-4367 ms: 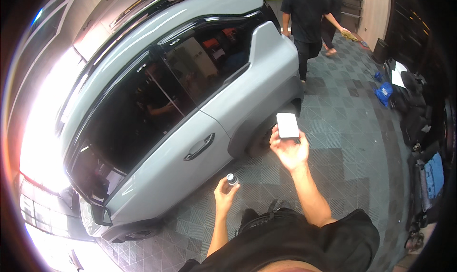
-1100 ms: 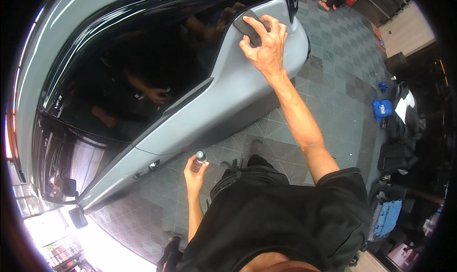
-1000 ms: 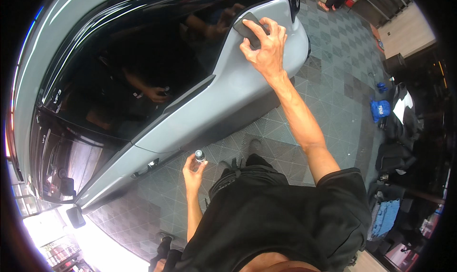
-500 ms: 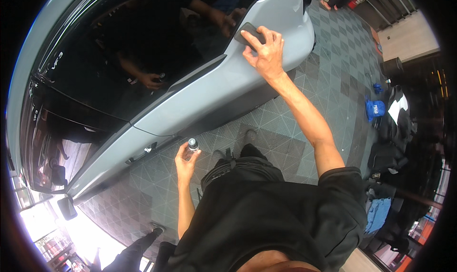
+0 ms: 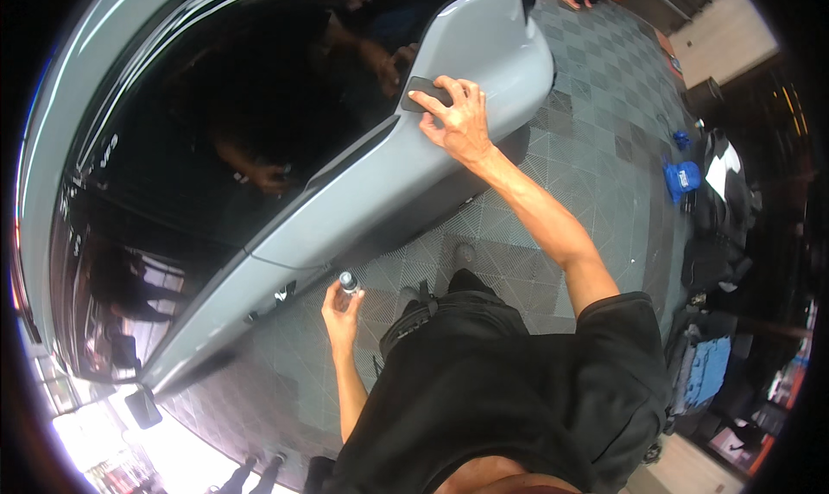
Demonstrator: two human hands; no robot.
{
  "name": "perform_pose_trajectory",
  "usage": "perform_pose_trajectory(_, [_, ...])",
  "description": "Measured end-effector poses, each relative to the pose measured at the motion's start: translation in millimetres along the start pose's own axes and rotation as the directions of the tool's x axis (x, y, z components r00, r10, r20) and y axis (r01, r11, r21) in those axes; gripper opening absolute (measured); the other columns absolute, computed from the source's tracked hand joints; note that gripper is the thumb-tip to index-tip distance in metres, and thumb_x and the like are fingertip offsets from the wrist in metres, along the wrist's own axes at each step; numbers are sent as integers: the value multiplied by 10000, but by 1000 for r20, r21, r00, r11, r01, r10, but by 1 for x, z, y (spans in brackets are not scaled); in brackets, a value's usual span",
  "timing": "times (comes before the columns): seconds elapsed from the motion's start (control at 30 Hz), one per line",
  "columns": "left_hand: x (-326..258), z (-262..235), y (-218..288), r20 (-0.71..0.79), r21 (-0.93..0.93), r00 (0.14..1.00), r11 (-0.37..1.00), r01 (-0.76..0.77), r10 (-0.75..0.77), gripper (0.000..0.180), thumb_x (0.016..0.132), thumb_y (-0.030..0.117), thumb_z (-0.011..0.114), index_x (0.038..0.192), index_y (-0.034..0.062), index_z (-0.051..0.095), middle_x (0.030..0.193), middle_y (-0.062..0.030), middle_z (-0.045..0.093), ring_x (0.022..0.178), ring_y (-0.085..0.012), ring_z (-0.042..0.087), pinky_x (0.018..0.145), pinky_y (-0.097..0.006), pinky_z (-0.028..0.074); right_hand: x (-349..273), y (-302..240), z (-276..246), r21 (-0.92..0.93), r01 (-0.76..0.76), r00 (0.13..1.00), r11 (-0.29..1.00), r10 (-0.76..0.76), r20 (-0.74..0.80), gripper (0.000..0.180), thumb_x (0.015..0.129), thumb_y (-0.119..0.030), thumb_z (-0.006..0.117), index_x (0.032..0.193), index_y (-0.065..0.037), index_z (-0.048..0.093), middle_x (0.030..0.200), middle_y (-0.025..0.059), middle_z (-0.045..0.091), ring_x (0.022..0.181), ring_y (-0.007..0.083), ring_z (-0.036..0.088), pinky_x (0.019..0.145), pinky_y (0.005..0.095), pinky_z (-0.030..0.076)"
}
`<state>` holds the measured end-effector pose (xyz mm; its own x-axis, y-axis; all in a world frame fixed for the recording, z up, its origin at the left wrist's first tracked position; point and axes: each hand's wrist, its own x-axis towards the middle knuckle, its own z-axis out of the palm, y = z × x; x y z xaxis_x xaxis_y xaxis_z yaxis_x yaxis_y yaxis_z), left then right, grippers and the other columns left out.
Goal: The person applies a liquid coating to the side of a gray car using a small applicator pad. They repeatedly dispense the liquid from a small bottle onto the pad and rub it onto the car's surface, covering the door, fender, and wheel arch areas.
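Observation:
My right hand [image 5: 464, 121] presses a small black block [image 5: 420, 93], like an applicator pad, flat against the pale grey car body [image 5: 496, 41]. The pad sits beside the rear corner of the dark side window [image 5: 259, 88], my fingers spread over its back. Lower and to the left, my left hand [image 5: 340, 319] holds a small clear bottle [image 5: 349, 283] with a dark neck upright between thumb and fingers. That bottle is held above the floor, apart from the car.
The car runs diagonally from lower left to upper right, with a side mirror [image 5: 143, 406] at its far lower-left end. Grey patterned tiles [image 5: 596, 174] cover the floor. Along the right lie a blue bag-like item [image 5: 682, 179], black bags and blue cloths [image 5: 708, 369].
My right hand has slid the pad along the window edge, down and to the left. My left hand still holds the bottle. The whole view has shifted slightly.

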<state>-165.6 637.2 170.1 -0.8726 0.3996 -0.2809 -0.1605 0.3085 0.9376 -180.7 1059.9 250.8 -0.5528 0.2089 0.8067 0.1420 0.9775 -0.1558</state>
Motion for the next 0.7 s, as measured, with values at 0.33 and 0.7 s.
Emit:
perform_pose_trajectory(0.33, [1,25,2,-29,-57,999,998,-24,22,447,882,30,780,1276,-39,582,1074,-106,707,1010,-179,677,908,-325,557,57,38,-16,125,-171,962,977,192,-193,497,733,-124,752,1215,-242,723,1251,115,571,1149,330,495,979,472,430])
perform_pose_trajectory(0.7, [6,58,12,-14,10,999,1000,-29,29,446,887,35,771,1279,-52,577,1096,-125,709,1012,-189,683,900,-327,560,78,92,-37,539,-343,764,769,562,-317,480,787,-131,741,1262,-124,665,1215,125,622,1111,304,595,947,406,507])
